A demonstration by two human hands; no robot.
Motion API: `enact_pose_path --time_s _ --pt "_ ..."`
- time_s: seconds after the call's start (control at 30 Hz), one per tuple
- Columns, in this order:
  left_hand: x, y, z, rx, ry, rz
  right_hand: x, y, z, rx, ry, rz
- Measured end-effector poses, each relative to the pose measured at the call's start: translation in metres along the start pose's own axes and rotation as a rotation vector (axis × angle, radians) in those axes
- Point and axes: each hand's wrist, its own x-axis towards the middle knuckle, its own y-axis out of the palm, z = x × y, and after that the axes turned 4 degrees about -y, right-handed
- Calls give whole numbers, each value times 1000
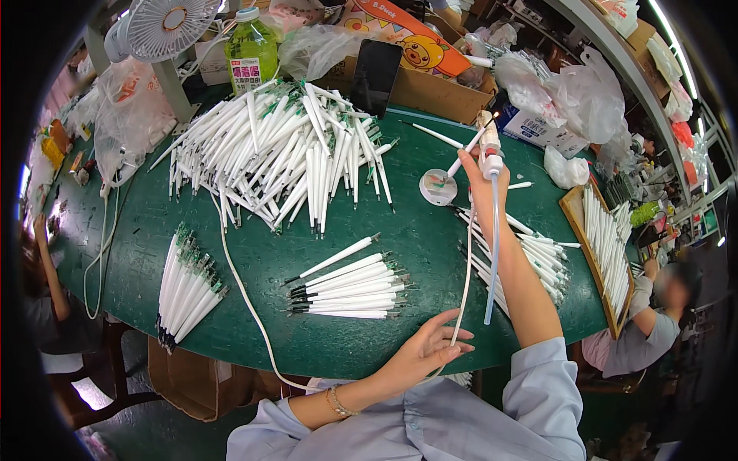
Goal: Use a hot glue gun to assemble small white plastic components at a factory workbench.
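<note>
My right hand (pixel 490 192) is closed around a white hot glue gun (pixel 490 146); a translucent glue stick (pixel 494 246) hangs from its back and its nozzle points away from me. A slanting white stick (pixel 466 154) lies by that hand, just above a round whitish dish (pixel 438 187). My left hand (pixel 432 346) hovers near the table's front edge, fingers apart, with the white cord (pixel 463 307) running past them. To its left lies a small row of white pen-shaped sticks (pixel 350 283) with dark tips and green ends.
A large heap of white sticks (pixel 261 146) covers the back of the green table (pixel 254 307). Other bundles lie left (pixel 188 292) and right (pixel 538 265). A wooden tray (pixel 576 219), a phone (pixel 375 77), a bottle (pixel 252 50) and a fan (pixel 171 27) stand around; people sit at both sides.
</note>
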Motion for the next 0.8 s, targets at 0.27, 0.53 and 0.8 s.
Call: enact_pose_path --time_s 0.27,0.53,0.8 --pt "1 3 -1 32 11 18 -2 -10 5 14 -41 -29" --pt "-29 19 -39 680 532 -388 -62 -40 82 288 116 200" --pt "-51 12 -69 1270 857 -695 -135 -50 139 135 -330 786"
